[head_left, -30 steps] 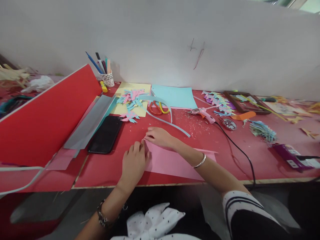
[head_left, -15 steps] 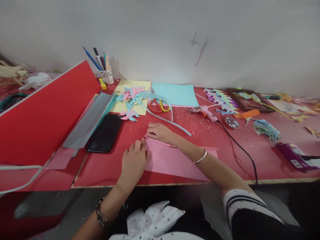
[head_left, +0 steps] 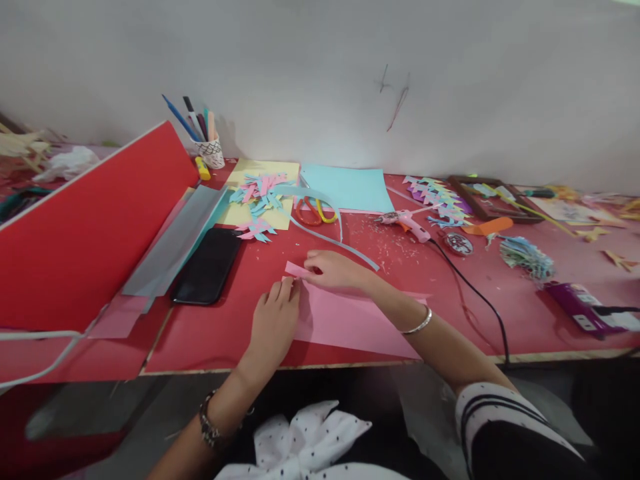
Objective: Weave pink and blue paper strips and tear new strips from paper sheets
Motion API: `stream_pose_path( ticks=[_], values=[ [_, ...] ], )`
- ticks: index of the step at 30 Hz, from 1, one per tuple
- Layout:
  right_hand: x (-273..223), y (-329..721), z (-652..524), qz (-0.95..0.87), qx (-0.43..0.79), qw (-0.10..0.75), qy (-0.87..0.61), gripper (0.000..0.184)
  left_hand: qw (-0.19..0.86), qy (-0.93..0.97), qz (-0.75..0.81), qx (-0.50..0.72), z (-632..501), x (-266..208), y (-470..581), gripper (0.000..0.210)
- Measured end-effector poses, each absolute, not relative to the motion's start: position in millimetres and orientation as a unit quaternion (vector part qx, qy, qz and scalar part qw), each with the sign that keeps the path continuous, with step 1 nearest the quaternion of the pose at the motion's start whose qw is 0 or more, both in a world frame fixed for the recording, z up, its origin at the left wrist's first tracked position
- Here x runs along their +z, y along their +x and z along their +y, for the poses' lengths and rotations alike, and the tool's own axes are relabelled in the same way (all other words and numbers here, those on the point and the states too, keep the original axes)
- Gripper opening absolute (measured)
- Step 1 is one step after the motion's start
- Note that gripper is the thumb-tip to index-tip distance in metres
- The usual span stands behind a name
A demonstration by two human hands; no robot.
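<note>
While the right hand pinches its far edge, pink paper touches the left hand, grip unclear.

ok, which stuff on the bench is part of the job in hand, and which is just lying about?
In hand:
pink sheet, under the left hand
narrow pink strip at the right hand; fold or separate piece, can't tell

Seemingly just lying about:
black phone
glue gun
scissors
pen cup
blue sheet
</note>
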State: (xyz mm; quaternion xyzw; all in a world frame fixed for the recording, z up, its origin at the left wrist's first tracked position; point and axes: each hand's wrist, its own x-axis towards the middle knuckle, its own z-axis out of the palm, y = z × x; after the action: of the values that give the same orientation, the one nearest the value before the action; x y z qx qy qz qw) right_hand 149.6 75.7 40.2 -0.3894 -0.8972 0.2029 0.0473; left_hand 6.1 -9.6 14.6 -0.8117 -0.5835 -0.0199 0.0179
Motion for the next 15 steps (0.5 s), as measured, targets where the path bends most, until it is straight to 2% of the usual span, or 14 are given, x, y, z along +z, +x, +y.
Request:
stream_pose_path(
  ticks=[6,15],
  values=[
    [43,156,71,-0.889,0.246,0.039,-0.383,0.038,0.013,-0.809,-0.587,-0.027,-9,16,11,0.038],
    [33,160,70,-0.899,0.162,0.042,-0.404,0.037,0.031,-0.812,-0.582,-0.007,-11,16,14,0.039]
  ],
)
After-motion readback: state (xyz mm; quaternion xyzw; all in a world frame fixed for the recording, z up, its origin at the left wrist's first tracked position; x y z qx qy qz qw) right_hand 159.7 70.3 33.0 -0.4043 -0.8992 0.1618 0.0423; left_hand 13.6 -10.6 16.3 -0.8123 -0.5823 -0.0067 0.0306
